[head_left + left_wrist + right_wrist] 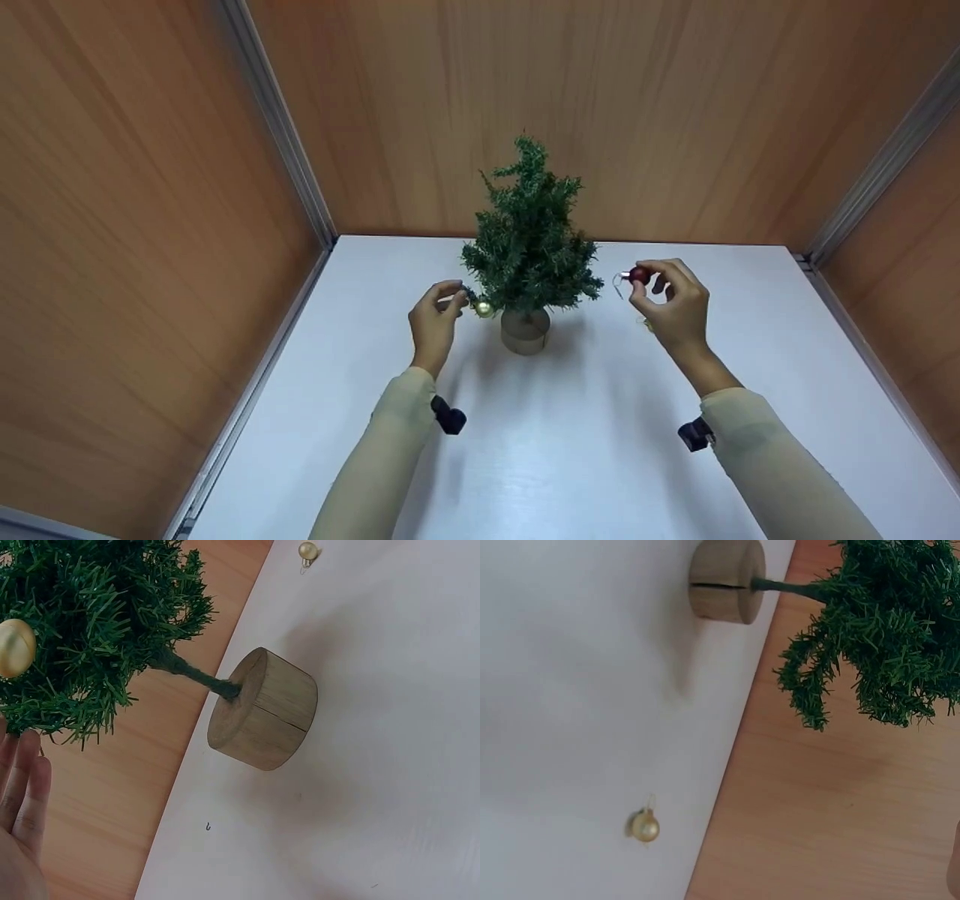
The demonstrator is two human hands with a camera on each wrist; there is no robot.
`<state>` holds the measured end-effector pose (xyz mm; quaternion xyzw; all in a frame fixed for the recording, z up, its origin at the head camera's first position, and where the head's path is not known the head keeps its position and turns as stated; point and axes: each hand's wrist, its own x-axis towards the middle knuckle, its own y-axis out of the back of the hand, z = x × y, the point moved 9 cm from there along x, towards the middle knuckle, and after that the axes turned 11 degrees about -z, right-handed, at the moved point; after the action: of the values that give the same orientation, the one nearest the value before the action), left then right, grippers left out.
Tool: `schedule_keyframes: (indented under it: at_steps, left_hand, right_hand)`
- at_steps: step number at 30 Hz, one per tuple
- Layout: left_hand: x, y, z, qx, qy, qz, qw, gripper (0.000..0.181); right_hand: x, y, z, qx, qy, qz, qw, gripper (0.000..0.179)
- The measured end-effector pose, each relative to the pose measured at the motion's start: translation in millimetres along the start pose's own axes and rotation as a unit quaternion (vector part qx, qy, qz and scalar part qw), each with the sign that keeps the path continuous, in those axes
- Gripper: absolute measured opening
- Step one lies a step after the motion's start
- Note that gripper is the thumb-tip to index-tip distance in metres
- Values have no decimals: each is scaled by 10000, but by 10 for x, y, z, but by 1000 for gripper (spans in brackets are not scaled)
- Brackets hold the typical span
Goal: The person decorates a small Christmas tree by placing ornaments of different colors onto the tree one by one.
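Observation:
A small artificial Christmas tree [529,240] stands upright on a round wooden base [274,716]. My left hand [436,319] is at its lower left side, thumb and fingertips pinching a branch tip. A gold bauble [484,308] hangs beside those fingertips; in the left wrist view, straight-looking fingers [26,772] meet the branch from below and the thumb is out of sight. To the right of the tree, my right hand [679,304] holds a red bauble [640,274] between thumb and index finger. Its silver cap and wire hook point toward the tree.
Another gold bauble [645,826] lies on the white table [585,450], partly hidden under my right hand in the head view. A tiny dark bit [208,826] sits on the tabletop near the base. Wood-grain panels [637,112] enclose the back and sides.

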<state>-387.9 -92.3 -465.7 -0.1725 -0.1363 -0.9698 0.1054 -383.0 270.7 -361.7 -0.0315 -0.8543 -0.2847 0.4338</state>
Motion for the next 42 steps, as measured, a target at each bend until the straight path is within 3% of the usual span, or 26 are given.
schedule_keyframes:
  at_steps: [10, 17, 29, 38, 42]
  left_hand:
    - [14, 69, 109, -43, -85, 116, 9999, 17]
    - [55, 115, 363, -198, -391, 273, 9987, 19]
    - [61, -31, 730, -584, -756, 70, 9954, 23]
    - [23, -122, 905, -490, -1001, -22, 9938, 26]
    - [-68, -181, 1164, -561, -1237, -174, 9906, 18]
  right_hand:
    - [10, -16, 1, -8, -10, -27, 10000, 23]
    - [37, -21, -24, -7, 28, -1, 10000, 21]
    - [44, -67, -53, 16, -24, -32, 10000, 21]
    - [61, -114, -109, 138, 38, -21, 9999, 21]
    - [63, -141, -119, 129, 91, -61, 9999, 21]
